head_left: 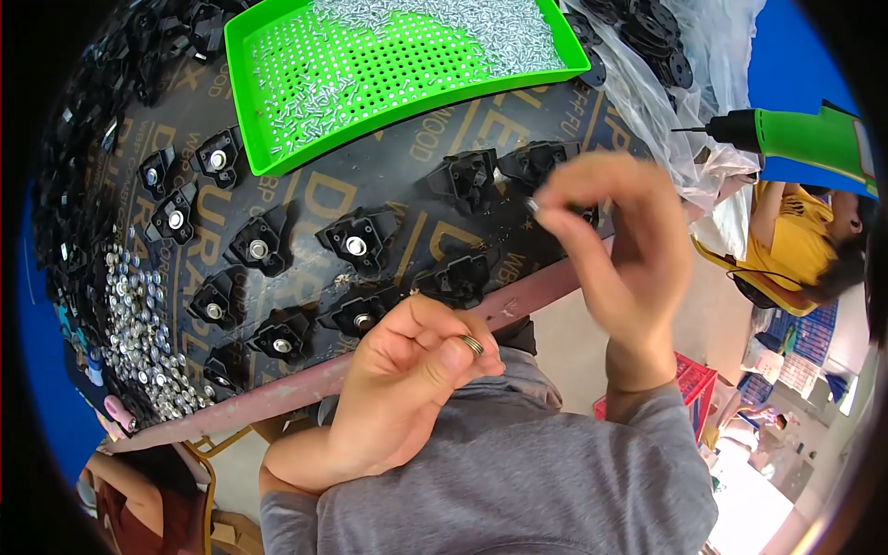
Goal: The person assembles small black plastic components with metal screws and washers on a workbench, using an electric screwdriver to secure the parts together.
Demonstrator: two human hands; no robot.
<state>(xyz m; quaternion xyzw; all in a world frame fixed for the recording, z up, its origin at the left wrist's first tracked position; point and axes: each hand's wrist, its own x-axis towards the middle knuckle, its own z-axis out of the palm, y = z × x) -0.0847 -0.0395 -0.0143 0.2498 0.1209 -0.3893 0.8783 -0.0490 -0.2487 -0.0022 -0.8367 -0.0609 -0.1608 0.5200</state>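
The left hand [407, 384] has thumb and forefinger clamped on 1 small stack of metal rings [473, 345], by the table's pinkish edge [527, 294]; farther out, the blurred right hand [629, 245] has thumb and forefinger together, seemingly on 1 small silvery piece [533, 205], near black brackets [467, 180]; several brackets bear round silver caps [356, 245], though those nearest the right hand show none clearly; I judge the step to be fitting hardware, so the next move calls for aligning 1 ring with 1 bracket; beyond lies a green tray [242, 102] of screws [518, 46].
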